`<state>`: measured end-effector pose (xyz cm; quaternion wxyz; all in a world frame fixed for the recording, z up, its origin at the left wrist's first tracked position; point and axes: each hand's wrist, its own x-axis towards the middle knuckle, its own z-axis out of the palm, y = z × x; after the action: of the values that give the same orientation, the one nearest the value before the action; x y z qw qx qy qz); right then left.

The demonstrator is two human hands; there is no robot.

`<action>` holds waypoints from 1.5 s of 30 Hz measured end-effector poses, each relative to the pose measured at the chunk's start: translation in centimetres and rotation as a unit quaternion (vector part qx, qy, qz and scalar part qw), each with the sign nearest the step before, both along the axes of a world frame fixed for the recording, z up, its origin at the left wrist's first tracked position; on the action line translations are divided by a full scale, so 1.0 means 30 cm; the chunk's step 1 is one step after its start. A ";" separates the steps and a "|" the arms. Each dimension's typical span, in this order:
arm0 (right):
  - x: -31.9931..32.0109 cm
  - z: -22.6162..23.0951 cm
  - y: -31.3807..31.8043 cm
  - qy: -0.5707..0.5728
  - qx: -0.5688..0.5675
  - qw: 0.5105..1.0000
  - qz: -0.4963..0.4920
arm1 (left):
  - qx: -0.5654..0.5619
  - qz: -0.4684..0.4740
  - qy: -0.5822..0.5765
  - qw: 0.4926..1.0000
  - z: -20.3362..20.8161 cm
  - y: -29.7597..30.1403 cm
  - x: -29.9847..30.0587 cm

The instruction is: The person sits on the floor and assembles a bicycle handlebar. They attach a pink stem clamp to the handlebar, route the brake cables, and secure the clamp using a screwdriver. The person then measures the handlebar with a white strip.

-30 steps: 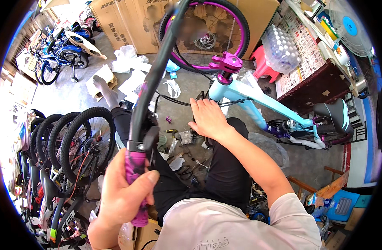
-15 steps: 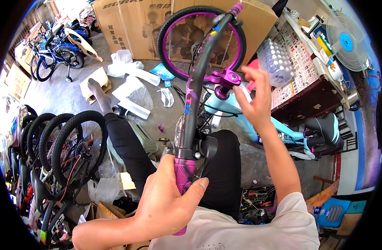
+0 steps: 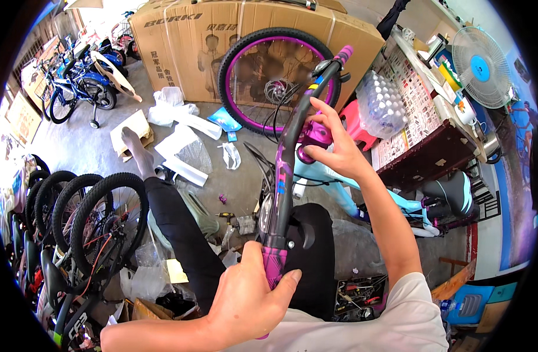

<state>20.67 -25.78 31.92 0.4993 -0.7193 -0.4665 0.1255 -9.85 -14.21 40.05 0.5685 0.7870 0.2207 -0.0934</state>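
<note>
around the purple grip (image 3: 273, 264) of a black handlebar (image 3: 285, 170), the fingers of the left hand (image 3: 251, 293) are curled tight, thumb laid along the near side. farther up, the right hand (image 3: 338, 141) has its thumb and forefinger spread apart, the purple stem (image 3: 320, 134) showing between them; whether the fingertips touch the stem or the bar, i cannot tell. the handlebar slants up from the left hand, past the stem, its far end in front of a wheel (image 3: 276, 92) with a purple rim. behind the right forearm runs a light blue bike frame (image 3: 406, 204) with a black saddle (image 3: 447, 193). beyond the wheel stands a big cardboard box (image 3: 169, 53); loose tools (image 3: 357, 296) lie near the right knee.
</note>
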 end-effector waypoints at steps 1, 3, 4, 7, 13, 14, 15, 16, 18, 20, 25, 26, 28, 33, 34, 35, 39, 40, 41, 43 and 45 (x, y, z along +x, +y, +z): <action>0.009 -0.005 -0.005 0.034 0.014 0.999 -0.002 | 0.019 0.001 -0.008 1.000 -0.007 -0.005 0.001; -0.001 0.004 -0.016 0.133 0.037 0.989 -0.051 | 0.069 0.032 -0.104 0.992 -0.068 -0.054 -0.031; 0.007 -0.002 -0.015 0.090 0.028 0.994 -0.052 | 0.071 0.032 -0.106 0.991 -0.095 -0.071 -0.038; -0.017 0.006 0.013 -0.016 0.006 0.997 -0.077 | 0.071 0.088 -0.150 0.982 -0.258 -0.142 -0.075; -0.115 0.063 0.075 -0.026 0.032 0.996 -0.076 | 0.173 0.066 -0.212 0.960 -0.434 -0.225 -0.082; -0.109 0.061 0.077 -0.111 0.039 0.988 -0.097 | 0.192 0.065 -0.230 0.952 -0.459 -0.236 -0.086; -0.109 0.058 0.080 -0.194 0.044 0.973 -0.116 | 0.209 0.064 -0.248 0.944 -0.474 -0.242 -0.089; -0.130 0.076 0.087 -0.145 0.071 0.981 -0.110 | 0.224 0.061 -0.252 0.940 -0.485 -0.247 -0.093; -0.131 0.054 0.088 -0.105 0.073 0.985 -0.118 | 0.231 0.063 -0.263 0.935 -0.504 -0.247 -0.093; -0.136 0.050 0.087 -0.047 0.092 0.989 -0.110 | 0.239 0.066 -0.274 0.929 -0.513 -0.243 -0.091; -0.141 0.035 0.097 0.073 0.155 0.980 -0.099 | 0.260 0.063 -0.290 0.919 -0.511 -0.234 -0.079; -0.138 0.032 0.101 0.100 0.171 0.976 -0.095 | 0.259 0.065 -0.288 0.920 -0.507 -0.231 -0.079; -0.122 0.028 0.101 0.073 0.175 0.977 -0.100 | 0.248 0.060 -0.281 0.925 -0.496 -0.229 -0.079; -0.106 0.023 0.109 0.020 0.175 0.976 -0.128 | 0.223 0.070 -0.280 0.931 -0.496 -0.231 -0.088; -0.104 0.021 0.109 0.022 0.175 0.976 -0.128 | 0.218 0.072 -0.280 0.932 -0.496 -0.230 -0.089; -0.100 0.017 0.108 0.027 0.172 0.976 -0.130 | 0.219 0.073 -0.279 0.932 -0.491 -0.227 -0.091; -0.099 0.019 0.115 0.025 0.182 0.975 -0.128 | 0.206 0.071 -0.271 0.937 -0.470 -0.217 -0.095; -0.090 0.015 0.111 0.025 0.179 0.976 -0.122 | 0.200 0.069 -0.270 0.939 -0.465 -0.215 -0.096; -0.081 0.012 0.109 0.027 0.179 0.976 -0.122 | 0.200 0.069 -0.269 0.940 -0.459 -0.214 -0.095; -0.075 0.008 0.114 0.033 0.188 0.973 -0.128 | 0.175 0.070 -0.260 0.947 -0.447 -0.214 -0.097; -0.079 0.022 0.111 -0.027 0.182 0.974 -0.133 | 0.166 0.065 -0.245 0.953 -0.439 -0.213 -0.103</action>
<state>18.29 -22.46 32.58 0.6212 -0.6751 -0.3949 -0.0492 -12.92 -20.59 26.89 0.4715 0.8528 0.1375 0.1774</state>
